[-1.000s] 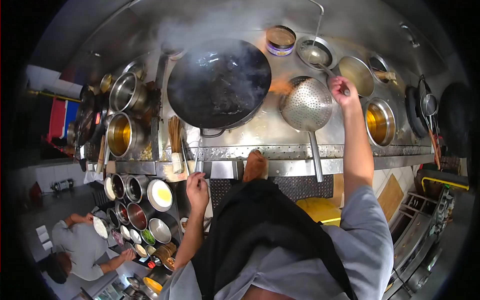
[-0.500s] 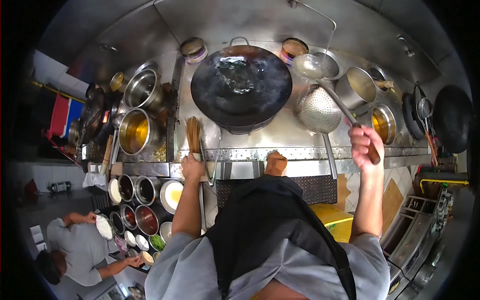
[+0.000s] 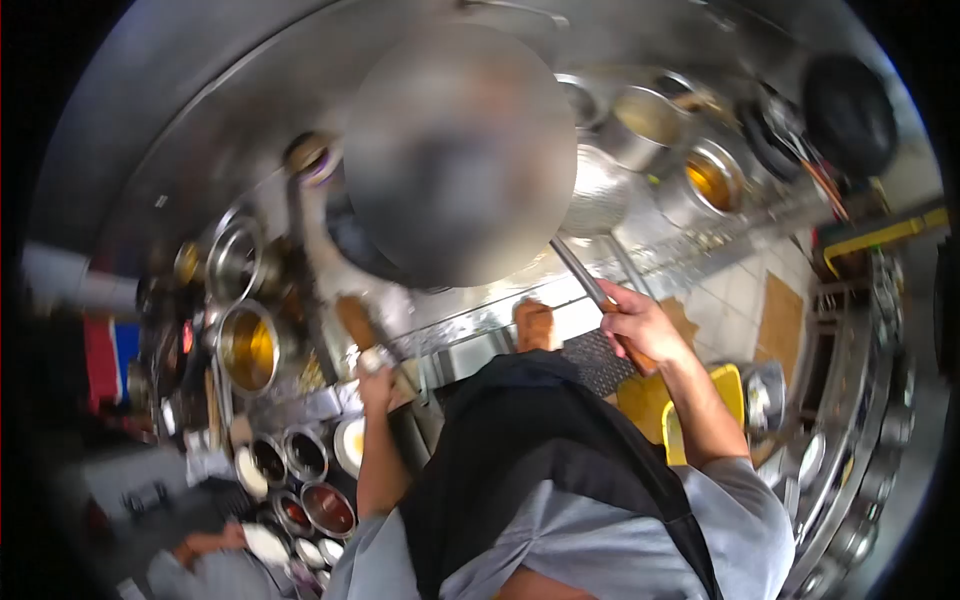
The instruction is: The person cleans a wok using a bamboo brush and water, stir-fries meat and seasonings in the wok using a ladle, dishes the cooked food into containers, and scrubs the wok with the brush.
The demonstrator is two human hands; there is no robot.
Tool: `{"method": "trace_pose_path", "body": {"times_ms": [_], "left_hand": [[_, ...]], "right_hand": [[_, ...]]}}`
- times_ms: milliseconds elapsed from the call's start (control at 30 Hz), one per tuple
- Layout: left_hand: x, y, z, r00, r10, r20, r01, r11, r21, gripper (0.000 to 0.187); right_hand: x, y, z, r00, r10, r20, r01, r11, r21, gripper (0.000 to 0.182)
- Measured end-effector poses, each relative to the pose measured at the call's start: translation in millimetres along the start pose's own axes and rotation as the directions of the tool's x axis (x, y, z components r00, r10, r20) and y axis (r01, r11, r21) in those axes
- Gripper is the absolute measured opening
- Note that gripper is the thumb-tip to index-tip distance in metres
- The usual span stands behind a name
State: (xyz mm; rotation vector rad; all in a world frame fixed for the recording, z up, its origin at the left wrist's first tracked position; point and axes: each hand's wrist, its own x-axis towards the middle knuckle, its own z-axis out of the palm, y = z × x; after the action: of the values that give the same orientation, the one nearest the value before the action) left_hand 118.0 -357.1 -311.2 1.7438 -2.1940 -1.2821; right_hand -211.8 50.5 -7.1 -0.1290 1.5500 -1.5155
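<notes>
My right hand is closed round the wooden end of a ladle. The ladle's metal shaft runs up and left into a round blurred patch that hides its bowl. My left hand, smeared by motion, grips a bamboo wok brush at the stove's front edge, bristles pointing away from me. Behind the blurred patch lies a large black wok; only its lower left side shows, and its contents are hidden. To the right of the wok rests a perforated strainer with its handle toward me.
Pots with yellow liquid stand left and right. Several sauce containers sit at lower left, near a co-worker's arm. A yellow bin is beside my right forearm. A spare black wok hangs at far right.
My right hand has come down and left toward my body with the ladle, whose bowl is now hidden. The brush stays in my left hand. The whole view has tilted.
</notes>
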Motion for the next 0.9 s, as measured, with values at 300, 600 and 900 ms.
{"method": "trace_pose_path", "body": {"times_ms": [300, 600, 900], "left_hand": [[-66.3, 91.0, -53.6, 0.993, -0.042, 0.113, 0.120, 0.421, -0.899, 0.053], [-75.8, 301.6, -107.4, 0.944, 0.319, 0.088, -0.292, 0.928, -0.230, 0.062], [48.5, 403.3, -9.8, 0.836, 0.231, 0.498, -0.545, 0.237, 0.804, 0.055]], "right_hand": [[42.2, 44.0, -164.5, 0.441, -0.623, -0.646, -0.199, 0.634, -0.748, 0.055], [92.3, 54.7, -310.4, 0.472, -0.324, -0.820, -0.481, 0.685, -0.547, 0.057], [129.4, 1.4, -6.8, 0.705, -0.687, -0.176, 0.280, 0.497, -0.821, 0.048]]}}
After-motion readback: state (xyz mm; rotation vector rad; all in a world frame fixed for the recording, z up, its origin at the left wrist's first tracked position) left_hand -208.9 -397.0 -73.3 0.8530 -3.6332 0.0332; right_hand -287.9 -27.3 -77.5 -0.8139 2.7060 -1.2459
